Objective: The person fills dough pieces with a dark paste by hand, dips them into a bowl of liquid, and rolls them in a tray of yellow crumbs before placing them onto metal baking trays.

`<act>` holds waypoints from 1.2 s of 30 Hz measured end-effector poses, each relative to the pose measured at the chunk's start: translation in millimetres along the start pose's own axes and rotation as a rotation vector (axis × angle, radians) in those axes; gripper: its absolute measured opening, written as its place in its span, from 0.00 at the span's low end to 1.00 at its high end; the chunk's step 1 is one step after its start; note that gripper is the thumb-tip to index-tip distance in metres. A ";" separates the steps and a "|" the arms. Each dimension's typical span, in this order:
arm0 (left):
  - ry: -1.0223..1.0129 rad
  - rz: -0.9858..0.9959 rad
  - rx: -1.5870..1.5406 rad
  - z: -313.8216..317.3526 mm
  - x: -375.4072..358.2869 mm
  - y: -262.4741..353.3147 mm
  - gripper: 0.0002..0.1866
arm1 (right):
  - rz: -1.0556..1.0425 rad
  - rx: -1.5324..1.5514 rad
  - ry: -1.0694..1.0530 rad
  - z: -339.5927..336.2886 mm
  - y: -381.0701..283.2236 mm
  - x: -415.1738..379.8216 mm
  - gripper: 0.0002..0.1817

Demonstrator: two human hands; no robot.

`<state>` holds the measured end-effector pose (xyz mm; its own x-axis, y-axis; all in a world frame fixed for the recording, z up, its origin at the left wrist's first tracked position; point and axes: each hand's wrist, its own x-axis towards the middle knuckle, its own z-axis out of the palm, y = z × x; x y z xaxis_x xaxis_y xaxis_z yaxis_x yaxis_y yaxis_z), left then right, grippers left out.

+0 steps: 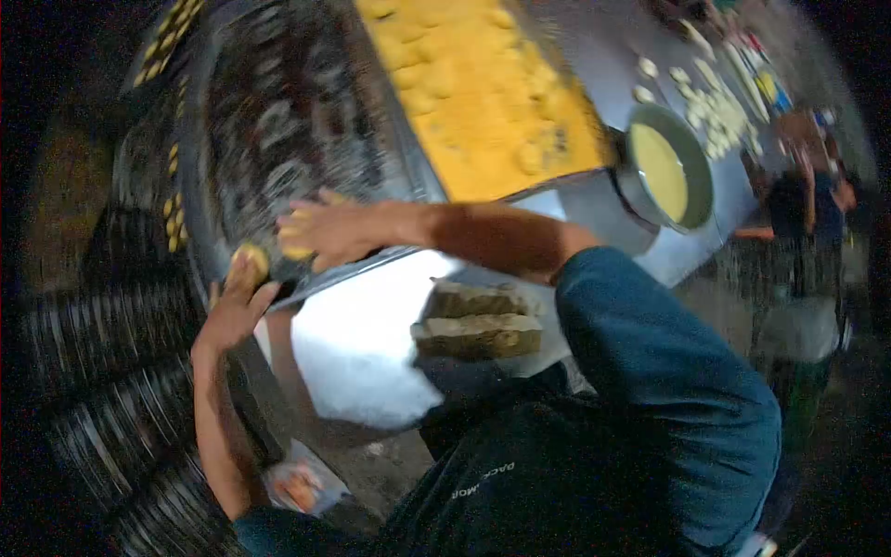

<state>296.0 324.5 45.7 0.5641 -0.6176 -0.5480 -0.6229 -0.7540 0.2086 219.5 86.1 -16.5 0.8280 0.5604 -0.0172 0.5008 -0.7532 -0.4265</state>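
Two hands work at the near rim of a big dark pan (278, 121), the picture tilted and blurred. The left hand (234, 311) reaches up with open fingers cupped around a yellow dough ball (251, 260) at the pan's edge; the right hand (325, 230) stretches over the rim, fingers spread, with yellow bits at its fingertips, though I cannot tell if it grips them. Beside the pan lies a tray (483, 93) heaped with yellow pieces, then a bowl (668, 167) of pale batter on the table (594, 56). The ball could slip off the rim, I'd guess, since the left hand only cradles it loosely.
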 end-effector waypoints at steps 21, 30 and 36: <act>0.402 0.328 0.104 75.0 220.9 400.9 0.22 | 0.449 1.732 1.238 -44.5 177.0 -341.6 0.14; -0.030 0.271 -1.864 39.1 193.7 358.9 0.19 | 0.302 1.859 1.102 -49.9 158.5 -348.7 0.21; -0.002 0.401 -1.907 33.7 168.7 328.3 0.17 | 0.627 1.663 0.925 -60.2 141.9 -335.0 0.23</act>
<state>168.4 -19.7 -5.6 0.5605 -0.7885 -0.2533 0.6154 0.1919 0.7644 28.3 -229.3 -16.8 0.8899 -0.3283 -0.3166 -0.0844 0.5637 -0.8216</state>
